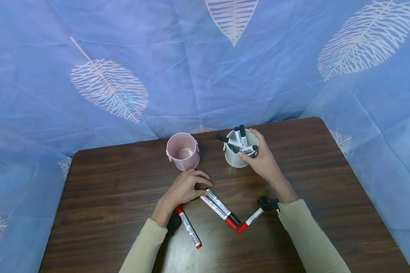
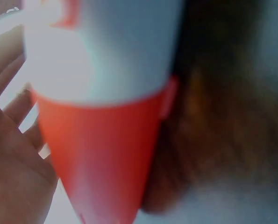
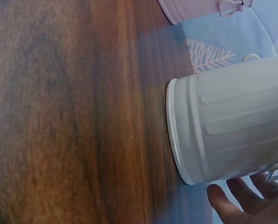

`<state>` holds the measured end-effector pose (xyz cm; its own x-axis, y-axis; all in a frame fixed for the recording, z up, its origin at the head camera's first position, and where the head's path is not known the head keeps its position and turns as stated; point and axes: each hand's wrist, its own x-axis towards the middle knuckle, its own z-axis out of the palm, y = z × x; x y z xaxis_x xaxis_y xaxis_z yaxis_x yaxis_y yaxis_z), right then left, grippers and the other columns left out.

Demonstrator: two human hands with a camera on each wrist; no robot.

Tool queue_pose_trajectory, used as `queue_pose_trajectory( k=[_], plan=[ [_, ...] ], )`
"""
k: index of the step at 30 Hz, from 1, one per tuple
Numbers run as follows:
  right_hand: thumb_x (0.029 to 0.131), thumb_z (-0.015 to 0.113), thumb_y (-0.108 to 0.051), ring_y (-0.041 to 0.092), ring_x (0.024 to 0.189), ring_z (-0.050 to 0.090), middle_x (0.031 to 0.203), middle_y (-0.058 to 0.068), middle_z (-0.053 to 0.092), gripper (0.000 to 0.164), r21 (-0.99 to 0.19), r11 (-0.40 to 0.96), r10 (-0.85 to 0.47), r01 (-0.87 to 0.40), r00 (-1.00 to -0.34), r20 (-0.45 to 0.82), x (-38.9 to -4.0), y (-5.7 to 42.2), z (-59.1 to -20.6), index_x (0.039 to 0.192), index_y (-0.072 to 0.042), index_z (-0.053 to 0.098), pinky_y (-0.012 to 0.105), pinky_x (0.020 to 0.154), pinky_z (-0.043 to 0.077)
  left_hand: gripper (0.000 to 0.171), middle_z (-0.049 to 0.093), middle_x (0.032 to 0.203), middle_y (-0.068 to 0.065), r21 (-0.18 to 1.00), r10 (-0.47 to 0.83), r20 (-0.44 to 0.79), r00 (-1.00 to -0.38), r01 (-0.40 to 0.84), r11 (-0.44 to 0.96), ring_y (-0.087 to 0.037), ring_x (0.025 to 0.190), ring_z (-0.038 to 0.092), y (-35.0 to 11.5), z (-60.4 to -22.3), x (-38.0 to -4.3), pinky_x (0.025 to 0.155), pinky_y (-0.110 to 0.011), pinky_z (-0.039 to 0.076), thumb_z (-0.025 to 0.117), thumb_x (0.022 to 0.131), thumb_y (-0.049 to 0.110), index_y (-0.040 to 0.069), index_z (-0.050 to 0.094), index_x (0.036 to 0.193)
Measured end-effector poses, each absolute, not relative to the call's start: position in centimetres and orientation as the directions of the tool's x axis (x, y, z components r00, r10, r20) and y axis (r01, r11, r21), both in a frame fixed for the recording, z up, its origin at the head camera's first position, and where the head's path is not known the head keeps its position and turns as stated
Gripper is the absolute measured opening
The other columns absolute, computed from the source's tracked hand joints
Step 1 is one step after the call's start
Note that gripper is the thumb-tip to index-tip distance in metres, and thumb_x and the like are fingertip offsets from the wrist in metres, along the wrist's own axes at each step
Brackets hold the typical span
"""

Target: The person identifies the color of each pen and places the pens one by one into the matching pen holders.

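My right hand (image 1: 264, 159) curves round the right side of a small white bucket (image 1: 235, 159), the thumb at its front rim and fingertips along the outer wall in the right wrist view. Several black-capped markers (image 1: 237, 143) lean in that bucket. Over the middle of the table, my left hand (image 1: 188, 185) has its fingers loosely bent, thumb and forefinger at the upper ends of two markers lying side by side, one red-capped (image 1: 216, 208) and one black-capped (image 1: 222, 204). Another red-capped marker (image 1: 190, 229) lies beside the left wrist, large and blurred in the left wrist view.
A pink bucket (image 1: 182, 151) stands near the back edge, left of the white one. One more red marker (image 1: 251, 220) lies by the right wrist, partly hidden under its black strap. Behind the brown table (image 1: 116, 189) hangs a blue cloth with white leaves.
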<state>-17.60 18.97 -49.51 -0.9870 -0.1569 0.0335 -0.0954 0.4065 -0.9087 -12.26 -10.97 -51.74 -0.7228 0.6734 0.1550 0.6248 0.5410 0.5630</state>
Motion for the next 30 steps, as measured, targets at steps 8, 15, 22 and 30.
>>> queue_pose_trajectory(
  k=[8, 15, 22, 30],
  plan=[
    [0.089, 0.076, -0.023, 0.035, 0.135, 0.038, 0.153, 0.014, 0.033, 0.089, -0.9, 0.425, -0.156, -0.094, -0.987, 0.03, -17.5, 18.99, -49.41, 0.157, -0.029, 0.018, 0.059, 0.103, 0.036, 0.025, 0.066, 0.099, 0.01, 0.524, 0.658, 0.117, -0.744, 0.609, 0.595, -0.009, 0.096, 0.058, -10.91, -51.85, -11.98, 0.087, -0.034, 0.044, 0.086, 0.078, 0.026, 0.025, 0.08, 0.102],
    [0.09, 0.076, -0.024, 0.035, 0.135, 0.037, 0.154, 0.014, 0.032, 0.089, -0.904, 0.418, -0.159, -0.092, -0.987, 0.027, -17.44, 19.05, -49.27, 0.157, -0.03, 0.018, 0.058, 0.103, 0.036, 0.026, 0.065, 0.1, 0.011, 0.528, 0.646, 0.093, -0.758, 0.588, 0.614, -0.009, 0.095, 0.057, -10.75, -51.98, -11.95, 0.088, -0.035, 0.043, 0.086, 0.078, 0.026, 0.026, 0.079, 0.103],
    [0.089, 0.076, -0.024, 0.034, 0.135, 0.038, 0.154, 0.013, 0.032, 0.09, -0.909, 0.405, -0.168, -0.101, -0.985, 0.035, -17.36, 19.05, -49.3, 0.157, -0.03, 0.018, 0.058, 0.103, 0.036, 0.021, 0.067, 0.091, 0.013, 0.648, 0.615, 0.077, -0.785, 0.508, 0.568, -0.006, 0.088, 0.06, -11.02, -52.32, -11.93, 0.081, -0.03, 0.047, 0.085, 0.079, 0.021, 0.023, 0.078, 0.099],
    [0.089, 0.077, -0.023, 0.034, 0.135, 0.039, 0.153, 0.013, 0.034, 0.089, -0.904, 0.413, -0.166, -0.112, -0.985, 0.046, -17.4, 19.08, -49.34, 0.157, -0.029, 0.018, 0.057, 0.103, 0.036, 0.02, 0.072, 0.091, 0.003, 0.907, 0.572, 0.011, -0.82, 0.249, 0.339, -0.01, 0.087, 0.068, -11.57, -51.55, -11.72, 0.078, -0.03, 0.056, 0.078, 0.085, 0.004, 0.009, 0.075, 0.104]
  ],
)
